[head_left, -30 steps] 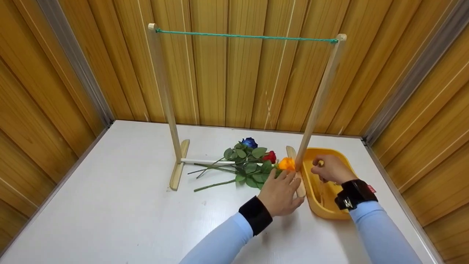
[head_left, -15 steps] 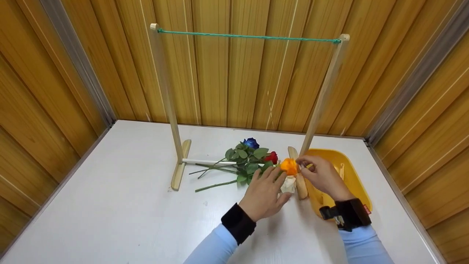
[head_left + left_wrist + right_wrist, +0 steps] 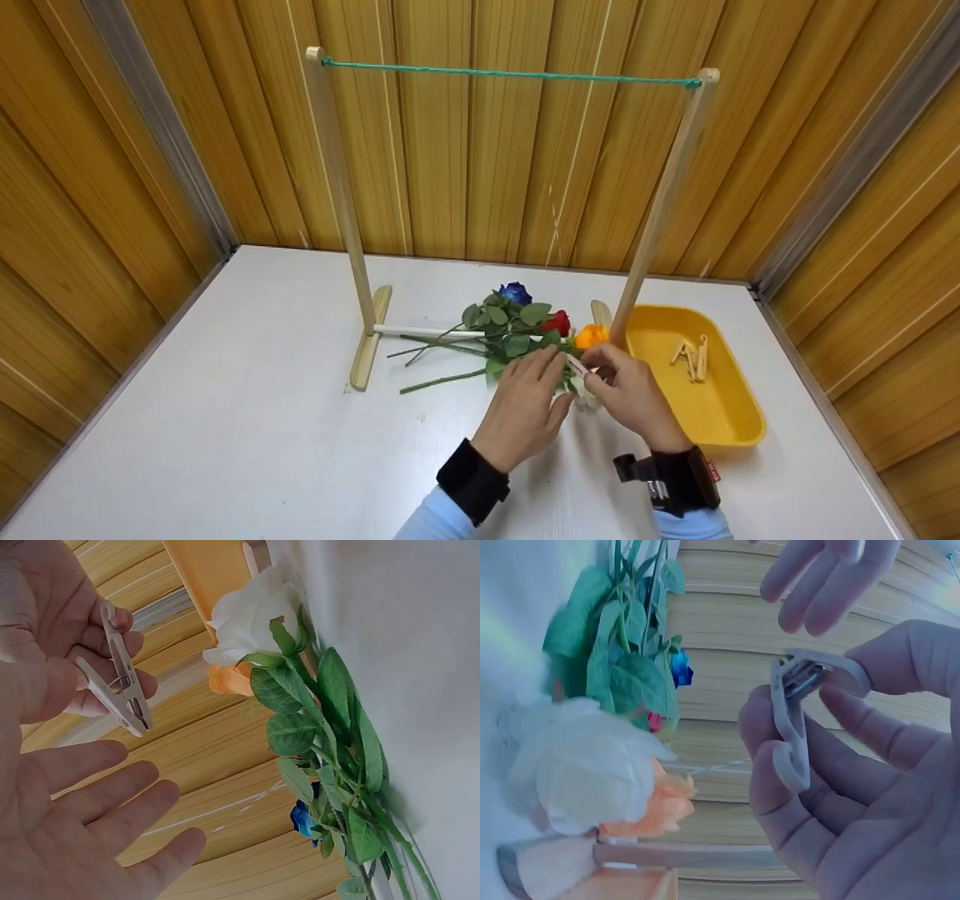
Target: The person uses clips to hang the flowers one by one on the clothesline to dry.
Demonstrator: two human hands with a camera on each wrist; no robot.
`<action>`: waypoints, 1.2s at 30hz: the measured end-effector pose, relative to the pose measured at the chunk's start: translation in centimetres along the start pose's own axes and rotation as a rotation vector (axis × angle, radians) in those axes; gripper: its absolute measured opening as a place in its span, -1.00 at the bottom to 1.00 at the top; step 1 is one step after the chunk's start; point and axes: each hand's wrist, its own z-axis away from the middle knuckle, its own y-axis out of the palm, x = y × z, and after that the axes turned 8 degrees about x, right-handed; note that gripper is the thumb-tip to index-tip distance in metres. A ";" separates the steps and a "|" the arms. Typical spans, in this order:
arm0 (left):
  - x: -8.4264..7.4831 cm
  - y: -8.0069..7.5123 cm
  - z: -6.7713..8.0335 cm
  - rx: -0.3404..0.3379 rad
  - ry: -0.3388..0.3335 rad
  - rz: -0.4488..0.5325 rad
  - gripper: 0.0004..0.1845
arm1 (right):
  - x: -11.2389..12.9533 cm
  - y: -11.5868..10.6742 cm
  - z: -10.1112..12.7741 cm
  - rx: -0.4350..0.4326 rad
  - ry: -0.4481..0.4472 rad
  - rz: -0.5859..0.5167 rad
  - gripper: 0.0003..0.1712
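— Left wrist view first: what have you got there?

— My right hand (image 3: 52,622) pinches a wooden clothespin (image 3: 120,675) between thumb and fingers, held up above the table (image 3: 262,435). My left hand (image 3: 525,409) is flat and loose beside it, fingers straight, holding nothing, just short of the white rose (image 3: 251,615).

— So which step is this?

— I judge the peg is in hand and a flower has yet to be taken up. The white rose lies on the table just beyond my fingertips, beside the orange rose (image 3: 591,335). The next move, I'd say, calls for the left hand to close on one stem (they overlap, so picking a single one needs care) while the right squeezes the peg open.

— Anything else around?

— A red rose (image 3: 556,322) and a blue rose (image 3: 514,292) lie farther back with tangled leaves. To my right sits a yellow tray (image 3: 731,431) with more pegs (image 3: 694,352). Behind stands a wooden frame (image 3: 341,210) with a green cord (image 3: 510,73); its right foot lies close to the blooms and could snag a lift.
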 end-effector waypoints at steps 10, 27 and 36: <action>0.5 0.8 0.4 -0.050 0.014 -0.012 -0.61 | -0.4 1.3 0.5 0.068 -0.051 -0.009 -0.92; 0.7 1.1 0.3 -0.139 0.009 0.007 -0.89 | 0.4 2.6 0.1 -0.084 -0.110 -0.254 -0.53; 1.0 0.7 0.4 -0.088 -0.027 0.083 -0.87 | 0.6 2.5 0.1 -0.090 -0.056 -0.282 -0.51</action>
